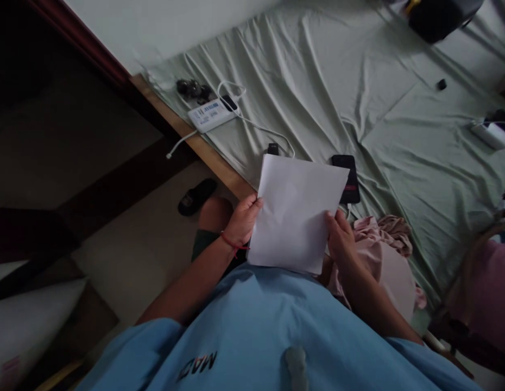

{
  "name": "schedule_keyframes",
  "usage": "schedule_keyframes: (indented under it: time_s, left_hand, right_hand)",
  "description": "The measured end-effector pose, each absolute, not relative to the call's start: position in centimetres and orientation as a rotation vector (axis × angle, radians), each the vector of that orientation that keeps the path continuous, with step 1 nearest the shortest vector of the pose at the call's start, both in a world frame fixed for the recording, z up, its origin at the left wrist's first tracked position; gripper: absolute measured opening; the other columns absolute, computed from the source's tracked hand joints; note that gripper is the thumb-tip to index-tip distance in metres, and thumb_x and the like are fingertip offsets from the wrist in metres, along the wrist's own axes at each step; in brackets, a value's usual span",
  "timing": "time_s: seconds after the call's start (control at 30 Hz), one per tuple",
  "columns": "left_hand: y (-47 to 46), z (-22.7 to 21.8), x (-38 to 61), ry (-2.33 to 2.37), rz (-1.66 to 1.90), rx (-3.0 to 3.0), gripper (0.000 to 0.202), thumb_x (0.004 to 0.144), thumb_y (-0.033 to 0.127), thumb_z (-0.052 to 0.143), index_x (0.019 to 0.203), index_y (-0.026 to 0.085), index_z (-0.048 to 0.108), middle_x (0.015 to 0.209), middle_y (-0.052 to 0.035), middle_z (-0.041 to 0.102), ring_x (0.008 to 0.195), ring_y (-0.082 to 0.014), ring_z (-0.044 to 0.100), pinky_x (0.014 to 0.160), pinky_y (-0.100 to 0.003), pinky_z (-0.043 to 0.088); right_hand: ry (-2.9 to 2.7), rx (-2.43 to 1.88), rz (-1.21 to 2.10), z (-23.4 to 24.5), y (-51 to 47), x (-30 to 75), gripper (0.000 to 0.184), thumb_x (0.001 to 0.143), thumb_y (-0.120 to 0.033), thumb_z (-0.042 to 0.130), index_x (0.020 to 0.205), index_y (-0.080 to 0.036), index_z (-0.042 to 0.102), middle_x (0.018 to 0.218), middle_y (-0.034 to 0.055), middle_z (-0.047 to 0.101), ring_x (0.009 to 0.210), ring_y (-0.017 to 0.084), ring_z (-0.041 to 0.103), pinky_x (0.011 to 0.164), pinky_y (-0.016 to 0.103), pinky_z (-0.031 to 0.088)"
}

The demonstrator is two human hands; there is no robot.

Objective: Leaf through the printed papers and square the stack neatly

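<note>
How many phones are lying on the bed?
1 for sure: a black phone lies on the green sheet, partly behind the white paper held by both hands. More could be hidden behind that paper.

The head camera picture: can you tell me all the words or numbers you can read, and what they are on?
"MAC", seen upside down, maybe cut off: dark print on the person's blue shirt.
White power bank on the bed: it has a blue label, too small and blurred to read.
Black phone: a reddish strip on the screen, unreadable.
Sheet of paper, held by the left hand and right hand: blank on the side shown.
</note>
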State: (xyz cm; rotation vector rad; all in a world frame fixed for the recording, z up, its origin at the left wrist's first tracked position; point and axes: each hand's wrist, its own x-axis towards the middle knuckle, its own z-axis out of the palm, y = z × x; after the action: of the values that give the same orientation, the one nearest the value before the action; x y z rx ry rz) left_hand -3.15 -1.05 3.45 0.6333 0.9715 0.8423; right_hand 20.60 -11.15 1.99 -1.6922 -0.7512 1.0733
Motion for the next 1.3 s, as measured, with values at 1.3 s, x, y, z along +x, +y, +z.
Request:
schedule_keyframes:
  time_s: [1.3]
  left_hand:
    - [-4.2, 1.6, -3.8, 1.146, 0.845, 1.085, 0.048, 0.093, 0.065, 0.058, 0.086, 0.017, 0.059, 0.079, -0.0018, 0.051, 0.075, -0.0146, 0.044, 0.070, -0.026, 0.039]
  right_hand:
    - [-0.625, -1.596, 1.175, 5.1, -8.7, 22.4, 0.047, 0.081, -0.072, 0.070, 0.079, -0.025, 0.068, 0.062, -0.0023, 0.060, 0.049, 0.012, 0.044, 0.044, 0.025, 0.033]
